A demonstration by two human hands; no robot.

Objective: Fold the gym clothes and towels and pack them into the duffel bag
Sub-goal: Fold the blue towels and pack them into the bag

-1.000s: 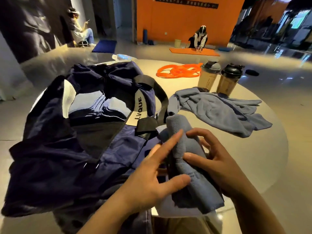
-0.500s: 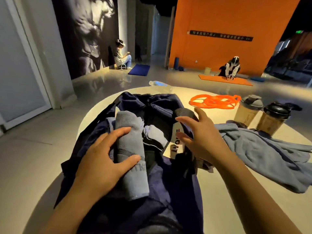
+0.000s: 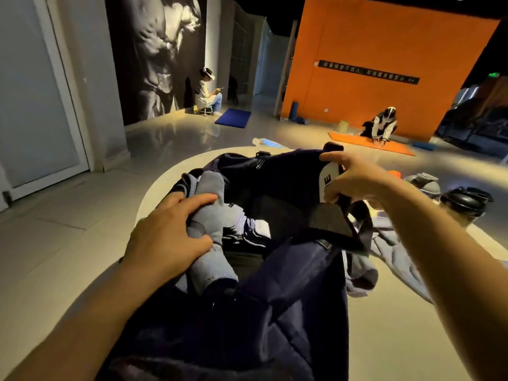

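Packing step: rolled grey towel (image 3: 209, 215) sits in the mouth of the navy fabric duffel bag (image 3: 288, 312), gripped by left hand (image 3: 167, 237). Right hand (image 3: 354, 180) pinches the bag's far rim, holding it open. Push deep, keeping the roll tight.

Navy duffel bag (image 3: 288, 312) open, frame centre; rolled grey towel (image 3: 211, 215) in its left side; loose grey towel (image 3: 395, 259) right.

The duffel bag (image 3: 288, 312) is matt navy woven cloth with a ribbed webbing strap (image 3: 330, 224); the rolled towel (image 3: 211, 215) looks soft, napped grey terry; the floor (image 3: 68, 243) is glossy, reflective tile; the table (image 3: 384, 339) is smooth and pale.
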